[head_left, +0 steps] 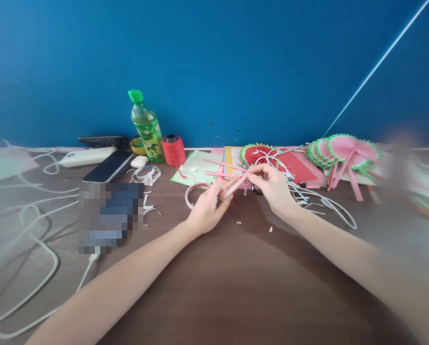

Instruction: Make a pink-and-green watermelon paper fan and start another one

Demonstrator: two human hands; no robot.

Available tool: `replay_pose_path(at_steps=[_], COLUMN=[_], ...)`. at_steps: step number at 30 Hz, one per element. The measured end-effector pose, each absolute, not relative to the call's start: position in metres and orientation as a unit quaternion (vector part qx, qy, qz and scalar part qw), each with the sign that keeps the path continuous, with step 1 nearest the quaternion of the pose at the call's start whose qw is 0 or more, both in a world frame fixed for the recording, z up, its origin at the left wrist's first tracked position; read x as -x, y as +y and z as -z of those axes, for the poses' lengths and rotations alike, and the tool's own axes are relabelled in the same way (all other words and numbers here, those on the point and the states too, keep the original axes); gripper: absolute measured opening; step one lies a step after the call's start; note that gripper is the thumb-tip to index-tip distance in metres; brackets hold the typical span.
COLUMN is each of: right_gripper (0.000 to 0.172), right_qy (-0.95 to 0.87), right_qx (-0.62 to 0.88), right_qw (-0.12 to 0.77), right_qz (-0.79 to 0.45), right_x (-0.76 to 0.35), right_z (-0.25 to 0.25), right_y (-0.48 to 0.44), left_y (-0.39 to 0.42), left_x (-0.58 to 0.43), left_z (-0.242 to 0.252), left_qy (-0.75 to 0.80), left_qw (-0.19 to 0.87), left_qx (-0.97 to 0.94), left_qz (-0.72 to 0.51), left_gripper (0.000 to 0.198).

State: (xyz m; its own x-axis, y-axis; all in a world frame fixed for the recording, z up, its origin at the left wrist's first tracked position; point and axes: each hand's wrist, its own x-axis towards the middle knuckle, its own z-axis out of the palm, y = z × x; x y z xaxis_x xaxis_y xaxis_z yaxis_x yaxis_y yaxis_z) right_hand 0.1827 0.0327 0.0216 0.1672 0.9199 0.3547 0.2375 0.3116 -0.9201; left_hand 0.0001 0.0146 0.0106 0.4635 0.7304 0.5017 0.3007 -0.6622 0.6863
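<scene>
Between my two hands is a narrow folded pink paper strip (pixel 235 186), raised over the table. My left hand (pixel 207 207) grips its lower end between thumb and fingers. At the upper end, the fingertips of my right hand (pixel 272 189) pinch the strip. Just behind them lie more pink strips (pixel 219 174) and a pale green paper sheet (pixel 196 167). A roll of white tape (pixel 191 195) rests beside my left hand, partly covered by it. Past my right hand sits a red pleated paper fan with a green edge (pixel 259 155).
Pink pleated fans (pixel 354 149) lie at the right, near loose white strips (pixel 338 203). Back left stand a green bottle (pixel 148 132) and a red thread spool (pixel 174 151). A phone (pixel 119 215) with a white cable (pixel 54 254) occupies the left. A blue wall (pixel 214 67) bounds the table.
</scene>
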Motion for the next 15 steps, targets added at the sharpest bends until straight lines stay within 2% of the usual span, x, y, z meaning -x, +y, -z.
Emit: replay_pose_path(at_steps=[10, 15], right_gripper=[0.006, 0.011], right_qy=[-0.570, -0.547], right_qx=[0.514, 0.512], right_qw=[0.563, 0.559], right_qz=[-0.307, -0.356], right_x=[-0.1812, -0.1786], right_z=[-0.0215, -0.0235], right_y=[0.0323, 0.0314], left_y=[0.0136, 0.0133], left_x=[-0.0008, -0.0013], left_z=[-0.0118, -0.0119], left_qy=[0.300, 0.302], left_qw=[0.243, 0.242], left_qx=[-0.824, -0.821], left_qz=[-0.415, -0.420], left_gripper=[0.021, 0.021])
